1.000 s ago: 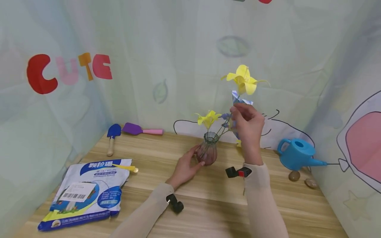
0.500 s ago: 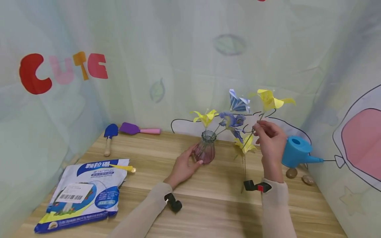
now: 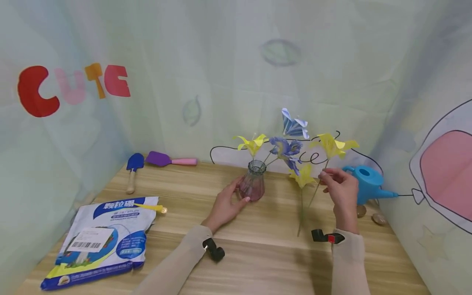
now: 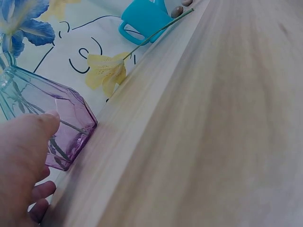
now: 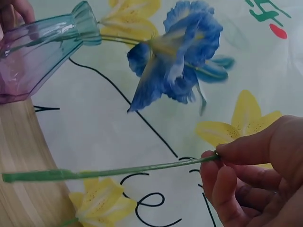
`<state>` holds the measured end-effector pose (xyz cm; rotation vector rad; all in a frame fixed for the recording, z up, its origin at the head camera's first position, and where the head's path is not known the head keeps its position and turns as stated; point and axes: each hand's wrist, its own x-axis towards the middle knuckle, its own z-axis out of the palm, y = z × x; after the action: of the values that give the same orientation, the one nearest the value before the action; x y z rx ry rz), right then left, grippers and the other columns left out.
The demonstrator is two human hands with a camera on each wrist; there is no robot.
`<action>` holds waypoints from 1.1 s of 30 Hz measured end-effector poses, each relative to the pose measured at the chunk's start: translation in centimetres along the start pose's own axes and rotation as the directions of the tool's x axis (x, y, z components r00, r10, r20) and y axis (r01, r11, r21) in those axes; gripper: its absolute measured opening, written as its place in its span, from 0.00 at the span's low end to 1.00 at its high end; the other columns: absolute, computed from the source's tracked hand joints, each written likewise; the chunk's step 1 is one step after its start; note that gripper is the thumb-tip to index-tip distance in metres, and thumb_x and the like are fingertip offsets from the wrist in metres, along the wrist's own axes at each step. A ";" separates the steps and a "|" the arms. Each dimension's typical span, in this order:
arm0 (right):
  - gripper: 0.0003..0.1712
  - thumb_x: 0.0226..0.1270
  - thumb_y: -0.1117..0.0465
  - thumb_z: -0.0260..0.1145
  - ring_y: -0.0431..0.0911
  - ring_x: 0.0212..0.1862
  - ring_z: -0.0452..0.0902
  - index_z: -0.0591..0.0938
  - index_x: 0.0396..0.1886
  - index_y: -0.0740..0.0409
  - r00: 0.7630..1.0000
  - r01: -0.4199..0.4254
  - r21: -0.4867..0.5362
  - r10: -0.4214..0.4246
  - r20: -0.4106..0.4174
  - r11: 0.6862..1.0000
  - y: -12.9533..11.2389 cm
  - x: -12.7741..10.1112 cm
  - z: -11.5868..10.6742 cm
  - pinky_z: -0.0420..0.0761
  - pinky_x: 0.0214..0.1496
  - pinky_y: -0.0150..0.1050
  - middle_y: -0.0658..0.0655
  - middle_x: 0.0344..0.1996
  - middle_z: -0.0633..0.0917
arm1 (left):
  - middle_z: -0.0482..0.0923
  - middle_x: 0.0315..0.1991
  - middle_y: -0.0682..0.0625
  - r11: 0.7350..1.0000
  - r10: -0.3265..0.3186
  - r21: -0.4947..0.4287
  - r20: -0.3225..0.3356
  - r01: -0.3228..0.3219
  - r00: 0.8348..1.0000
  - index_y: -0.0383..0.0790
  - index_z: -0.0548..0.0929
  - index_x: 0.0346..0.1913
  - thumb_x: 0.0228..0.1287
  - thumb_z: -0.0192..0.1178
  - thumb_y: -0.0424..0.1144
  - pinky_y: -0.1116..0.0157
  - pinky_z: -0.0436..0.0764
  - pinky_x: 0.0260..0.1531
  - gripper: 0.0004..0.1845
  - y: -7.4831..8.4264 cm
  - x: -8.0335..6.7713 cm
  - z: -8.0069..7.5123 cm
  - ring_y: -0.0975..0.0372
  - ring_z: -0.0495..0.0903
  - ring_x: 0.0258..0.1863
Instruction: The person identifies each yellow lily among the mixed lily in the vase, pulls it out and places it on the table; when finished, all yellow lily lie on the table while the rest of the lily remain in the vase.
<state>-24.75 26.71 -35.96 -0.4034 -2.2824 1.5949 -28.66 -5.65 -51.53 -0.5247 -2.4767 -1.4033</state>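
Observation:
My left hand (image 3: 225, 207) holds the ribbed glass vase (image 3: 253, 189) low down, thumb in front and fingers round its side. The vase, greenish at the neck and purple below, stands upright. From its mouth rise a yellow lily (image 3: 252, 144) and blue-violet flowers (image 3: 282, 146), with a pale blue one (image 3: 293, 124) above them. To the right, my right hand (image 3: 342, 193) pinches the green stem (image 5: 118, 169) of another yellow lily (image 3: 333, 146) between thumb and fingers, bloom up, lower end free. Between the hands a further yellow lily (image 3: 303, 178) lies on the table.
Behind my right hand is a blue watering can (image 3: 368, 184), with brown stones (image 3: 379, 218) nearby. At left lies a white-and-blue printed bag (image 3: 103, 241) with a yellow strip. A blue shovel (image 3: 135, 162) and purple shovel (image 3: 158, 159) rest by the back wall.
My right hand has moved right and down, away from the vase, carrying the yellow lily with it. The blue flowers and the lying lily have come into fuller view. My left hand stays on the vase.

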 end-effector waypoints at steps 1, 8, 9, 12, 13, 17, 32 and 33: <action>0.23 0.77 0.52 0.71 0.30 0.33 0.84 0.85 0.62 0.62 1.000 -0.010 -0.005 0.010 0.005 1.000 0.2 0.1 -0.1 0.85 0.35 0.27 0.31 0.26 0.85 | 0.81 0.71 0.41 1.000 -0.004 -0.001 0.007 0.004 1.000 0.48 0.65 0.83 0.70 0.72 0.47 0.42 0.79 0.71 0.43 0.1 0.0 0.0 0.45 0.83 0.67; 0.21 0.77 0.57 0.70 0.31 0.32 0.86 0.83 0.62 0.66 0.994 -0.064 -0.064 0.069 0.085 0.996 1.7 1.3 -0.5 0.87 0.37 0.29 0.40 0.29 0.89 | 0.81 0.71 0.40 1.000 -0.007 0.013 0.003 0.007 1.000 0.47 0.65 0.83 0.70 0.72 0.47 0.42 0.80 0.70 0.43 0.2 -0.2 0.2 0.46 0.83 0.66; 0.21 0.77 0.58 0.70 0.32 0.32 0.86 0.83 0.62 0.66 0.992 -0.069 -0.079 0.077 0.097 0.994 2.0 1.5 -0.6 0.87 0.37 0.29 0.42 0.31 0.90 | 0.81 0.70 0.40 1.000 -0.007 0.014 0.001 0.007 1.000 0.47 0.66 0.83 0.70 0.72 0.46 0.41 0.80 0.70 0.43 0.2 -0.2 0.2 0.46 0.83 0.66; 0.21 0.77 0.60 0.69 0.33 0.31 0.86 0.83 0.62 0.67 0.987 -0.096 -0.125 0.111 0.120 0.987 2.7 2.1 -0.7 0.88 0.38 0.30 0.49 0.36 0.92 | 0.82 0.69 0.40 1.000 -0.005 0.018 -0.002 0.005 1.000 0.47 0.66 0.83 0.70 0.72 0.46 0.41 0.80 0.70 0.42 0.3 -0.1 0.2 0.45 0.83 0.66; 0.21 0.77 0.60 0.69 0.34 0.32 0.85 0.82 0.63 0.67 0.984 -0.110 -0.142 0.128 0.125 0.984 2.9 2.2 -0.8 0.87 0.38 0.30 0.50 0.37 0.92 | 0.82 0.69 0.40 1.000 -0.006 0.019 0.000 0.006 1.000 0.47 0.66 0.83 0.70 0.72 0.47 0.41 0.80 0.70 0.42 0.3 0.0 0.1 0.45 0.83 0.66; 0.23 0.77 0.60 0.69 0.35 0.32 0.86 0.81 0.64 0.69 0.971 -0.164 -0.161 0.188 0.148 0.973 3.9 2.8 -1.1 0.87 0.37 0.30 0.49 0.34 0.91 | 0.81 0.70 0.40 1.000 -0.006 0.017 0.009 0.006 1.000 0.48 0.65 0.83 0.71 0.71 0.47 0.40 0.79 0.70 0.43 0.3 0.1 0.0 0.44 0.83 0.66; 0.23 0.79 0.60 0.67 0.35 0.35 0.86 0.79 0.65 0.70 0.908 -0.286 -0.101 0.303 0.290 0.953 9.0 4.2 -1.1 0.86 0.40 0.29 0.43 0.33 0.89 | 0.80 0.71 0.39 1.000 0.006 0.026 0.009 -0.006 1.000 0.48 0.64 0.84 0.71 0.71 0.48 0.41 0.79 0.71 0.43 0.0 0.1 0.1 0.44 0.83 0.66; 0.23 0.80 0.61 0.66 0.35 0.36 0.86 0.79 0.66 0.72 0.904 -0.284 -0.098 0.301 0.305 0.954 9.2 4.3 -1.1 0.86 0.40 0.29 0.44 0.33 0.89 | 0.80 0.71 0.40 1.000 0.004 0.026 0.010 -0.004 1.000 0.49 0.63 0.84 0.71 0.71 0.48 0.41 0.79 0.71 0.43 0.0 0.0 0.1 0.44 0.83 0.66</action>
<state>-27.75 32.49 -43.82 -0.5620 -2.6075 1.8652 -28.70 -5.60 -51.58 -0.5323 -2.4968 -1.3685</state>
